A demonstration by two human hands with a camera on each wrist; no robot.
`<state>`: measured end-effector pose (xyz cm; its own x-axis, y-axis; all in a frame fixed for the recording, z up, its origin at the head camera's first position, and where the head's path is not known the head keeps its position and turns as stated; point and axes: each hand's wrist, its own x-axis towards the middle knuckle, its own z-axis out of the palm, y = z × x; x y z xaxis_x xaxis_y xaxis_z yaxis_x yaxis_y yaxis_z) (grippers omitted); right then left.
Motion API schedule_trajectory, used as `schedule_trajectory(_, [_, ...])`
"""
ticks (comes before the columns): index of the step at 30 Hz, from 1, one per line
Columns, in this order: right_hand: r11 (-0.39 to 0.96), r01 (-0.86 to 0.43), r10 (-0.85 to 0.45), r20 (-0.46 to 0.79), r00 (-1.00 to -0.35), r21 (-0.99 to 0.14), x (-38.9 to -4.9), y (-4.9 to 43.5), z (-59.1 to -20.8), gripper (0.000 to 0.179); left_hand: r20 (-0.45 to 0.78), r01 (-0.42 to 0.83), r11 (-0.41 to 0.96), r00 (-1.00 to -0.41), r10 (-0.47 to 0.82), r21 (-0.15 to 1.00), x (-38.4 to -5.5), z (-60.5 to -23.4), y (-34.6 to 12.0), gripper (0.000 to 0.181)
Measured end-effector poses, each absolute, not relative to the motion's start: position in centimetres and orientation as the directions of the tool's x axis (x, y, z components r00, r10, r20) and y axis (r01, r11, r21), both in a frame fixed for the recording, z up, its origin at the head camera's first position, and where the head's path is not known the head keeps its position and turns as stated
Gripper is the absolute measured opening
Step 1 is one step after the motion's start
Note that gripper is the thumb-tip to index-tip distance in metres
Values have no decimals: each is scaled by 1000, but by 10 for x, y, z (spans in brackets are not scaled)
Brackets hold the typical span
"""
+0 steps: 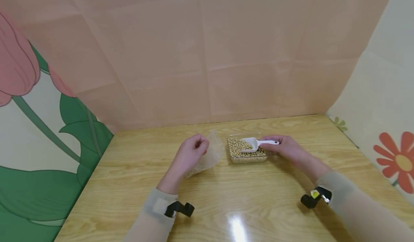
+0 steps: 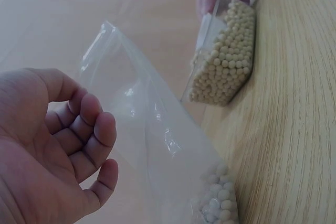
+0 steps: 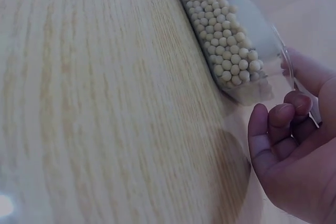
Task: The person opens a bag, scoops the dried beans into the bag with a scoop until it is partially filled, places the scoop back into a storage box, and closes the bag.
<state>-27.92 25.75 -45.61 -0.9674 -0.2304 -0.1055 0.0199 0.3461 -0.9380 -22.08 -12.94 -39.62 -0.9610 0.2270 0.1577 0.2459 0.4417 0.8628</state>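
Note:
My left hand [image 1: 193, 149] pinches the edge of a clear plastic bag [image 1: 211, 152], its fingers curled. The bag stands upright and slopes away from the hand, with some soybeans [image 2: 218, 200] gathered in its bottom. To its right is a clear plastic box [image 1: 248, 160] filled with pale yellow soybeans. A white scoop [image 1: 255, 144] lies over the beans, its mouth facing left and holding several of them. My right hand [image 1: 284, 147] grips the scoop's handle at the right side of the box. In the right wrist view, its fingers curl close beside the box wall.
Both the bag and the box stand on a wood-grain table [image 1: 207, 199]. A pink sheet [image 1: 207, 62] hangs along the back edge. Flower-printed panels [image 1: 392, 141] border the table at left and right. Each wrist wears a band with a small black camera.

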Motion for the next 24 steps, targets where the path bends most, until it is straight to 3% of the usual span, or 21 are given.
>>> schedule_trajectory(9, [274,24,-221,-87,-971,-961,-274,261,-461,46,157,246,438,-961,229,865,-221,-396,-130,27])
schedule_trajectory(18, [102,53,-236,-76,-969,-993,-271,263,-460,20,165,253,441,-959,229,861,-222,-396,-130,25])
schedule_trajectory(24, [120,55,-215,-80,-973,-991,-265,264,-450,19,169,257,443,-959,229,859,-222,-396,-129,25])
